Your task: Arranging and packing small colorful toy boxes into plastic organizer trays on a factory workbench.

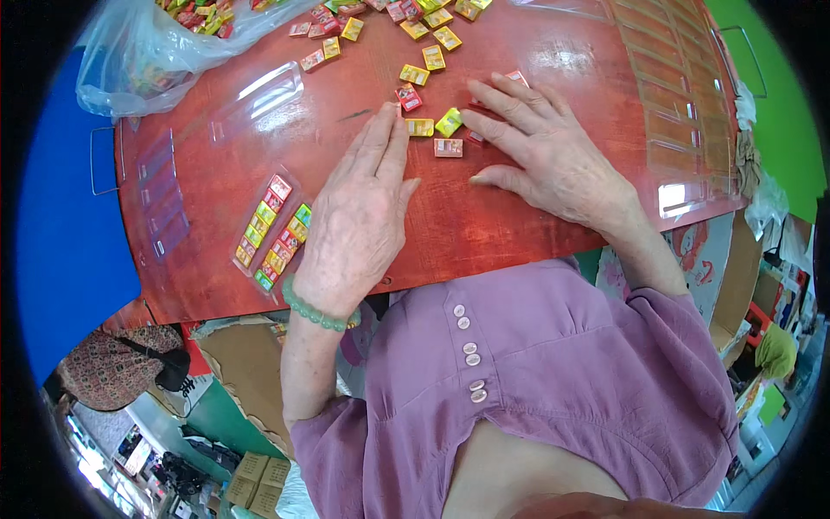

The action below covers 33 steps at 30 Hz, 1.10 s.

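Note:
My left hand [359, 203] lies palm down on the red table, fingers stretched out and held side by side. Its fingertips are beside a small yellow box [420, 128] and a red one [408, 97]. To the right, my right hand [549, 151] has its fingers spread over a few small red boxes, partly hidden beneath them. Between the hands sit a yellow-green box [449, 122] and a brownish-red box [448, 148]. Left of my left hand, a transparent plastic tray [238, 264] holds two rows of these little coloured boxes, its right side partly covered by the hand.
More small boxes [415, 29] are scattered toward the far edge. A transparent plastic bag [130, 82] full of them stands at the far left. Transparent trays lie on the left [162, 195] and along the right [683, 112]. Cardboard [246, 372] sits below the near edge.

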Motion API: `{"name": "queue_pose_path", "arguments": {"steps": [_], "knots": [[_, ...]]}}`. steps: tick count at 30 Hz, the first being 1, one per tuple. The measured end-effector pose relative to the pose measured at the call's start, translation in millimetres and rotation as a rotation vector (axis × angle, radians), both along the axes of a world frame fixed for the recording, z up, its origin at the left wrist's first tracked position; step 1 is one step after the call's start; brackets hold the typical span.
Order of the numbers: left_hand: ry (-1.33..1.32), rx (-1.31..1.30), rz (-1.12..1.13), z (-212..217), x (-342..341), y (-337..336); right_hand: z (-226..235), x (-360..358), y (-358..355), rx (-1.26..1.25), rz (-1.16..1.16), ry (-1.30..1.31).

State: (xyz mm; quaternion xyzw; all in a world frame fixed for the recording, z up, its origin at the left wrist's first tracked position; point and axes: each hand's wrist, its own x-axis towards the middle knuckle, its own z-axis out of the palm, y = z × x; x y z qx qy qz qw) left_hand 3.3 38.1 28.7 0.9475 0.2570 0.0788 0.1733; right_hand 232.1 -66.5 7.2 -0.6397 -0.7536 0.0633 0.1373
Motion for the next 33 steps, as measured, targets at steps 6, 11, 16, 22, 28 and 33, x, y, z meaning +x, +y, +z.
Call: {"name": "queue_pose_path", "arguments": {"steps": [6, 11, 16, 22, 28, 33], "knots": [[-0.111, -0.062, 0.154, -5, 4, -33, 3, 16, 6, 0.183, -0.12, 0.273], [-0.323, -0.037, 0.219, -24, 4, -42, 0, 15, 7, 0.172, -0.149, -0.018], [-0.349, -0.003, 0.161, -31, 8, -37, 4, 9, 5, 0.084, -0.097, 0.078], [-0.343, 0.01, 0.174, -27, 20, -32, 14, 10, 1, -0.031, -0.153, 0.348], [-0.325, -0.079, 0.19, -30, 27, -32, 21, 6, -8, -0.118, -0.189, 0.364], [-0.337, -0.1, 0.174, -30, 26, -30, 21, 8, -14, -0.135, -0.028, 0.478]]}}
